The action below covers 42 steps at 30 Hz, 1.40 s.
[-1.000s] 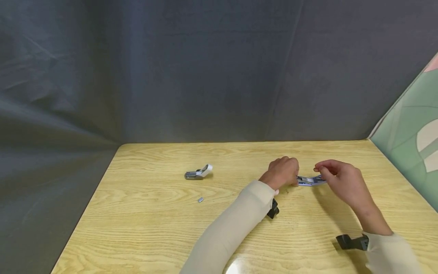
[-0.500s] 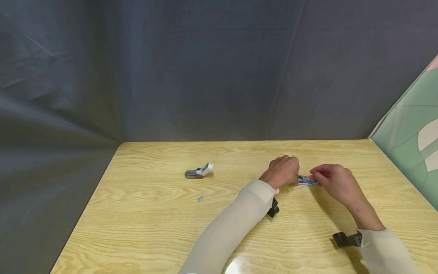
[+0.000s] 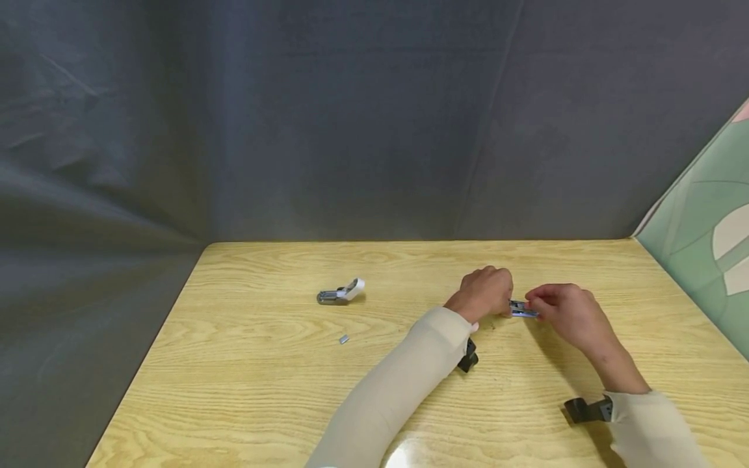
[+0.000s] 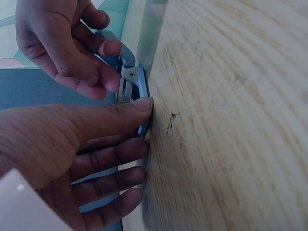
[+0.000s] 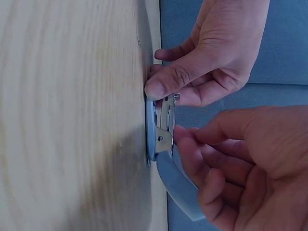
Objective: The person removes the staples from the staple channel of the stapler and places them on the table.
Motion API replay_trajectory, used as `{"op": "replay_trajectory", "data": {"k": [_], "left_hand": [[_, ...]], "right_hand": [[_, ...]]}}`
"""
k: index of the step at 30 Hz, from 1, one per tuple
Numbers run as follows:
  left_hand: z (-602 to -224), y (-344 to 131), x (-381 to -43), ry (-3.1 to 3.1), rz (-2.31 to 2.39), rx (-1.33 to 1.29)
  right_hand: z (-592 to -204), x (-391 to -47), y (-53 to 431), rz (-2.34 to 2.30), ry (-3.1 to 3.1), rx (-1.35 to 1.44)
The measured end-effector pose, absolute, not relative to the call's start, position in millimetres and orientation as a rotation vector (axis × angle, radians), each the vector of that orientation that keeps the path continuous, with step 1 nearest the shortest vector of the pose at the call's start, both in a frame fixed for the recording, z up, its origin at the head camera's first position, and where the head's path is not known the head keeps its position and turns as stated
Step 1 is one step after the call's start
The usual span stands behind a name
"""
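Note:
A light-blue stapler (image 5: 151, 130) lies on the table with its top arm swung open and its metal staple channel (image 5: 166, 118) bared. My left hand (image 3: 487, 291) pinches one end of it, thumb on the blue base and forefinger on the far side. Curled in front of the channel, my right hand (image 3: 567, 309) has its thumb and forefinger tips at the channel's edge; whether anything small sits between them is hidden. In the right wrist view, the raised blue arm (image 5: 178, 187) reaches beside the right hand's fingers.
A second stapler (image 3: 339, 296), grey and white, lies opened left of centre. Nearer the front is a small silver staple strip (image 3: 344, 339). The wooden table (image 3: 246, 390) ends at a dark curtain (image 3: 351, 130) behind. A dark mark (image 4: 171, 122) shows on the wood.
My right hand has come left and slightly down, its fingertips going from the raised arm's end to the staple channel. The left hand keeps its hold on the stapler.

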State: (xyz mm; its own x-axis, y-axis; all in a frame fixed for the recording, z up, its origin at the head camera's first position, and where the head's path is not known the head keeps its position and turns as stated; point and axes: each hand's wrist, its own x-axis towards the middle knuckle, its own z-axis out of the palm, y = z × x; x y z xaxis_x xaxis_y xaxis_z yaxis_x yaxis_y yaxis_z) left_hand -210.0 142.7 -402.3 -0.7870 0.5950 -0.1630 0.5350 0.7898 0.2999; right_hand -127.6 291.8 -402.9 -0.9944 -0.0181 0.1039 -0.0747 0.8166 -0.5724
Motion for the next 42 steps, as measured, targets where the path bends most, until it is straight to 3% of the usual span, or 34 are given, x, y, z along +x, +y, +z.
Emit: {"op": "replay_trajectory", "data": {"k": [42], "left_hand": [[-402.1, 143.0, -209.2, 2.739, 0.354, 0.881]], "right_hand": [[-407.7, -134.0, 283.1, 0.814, -2.933, -0.037]]}}
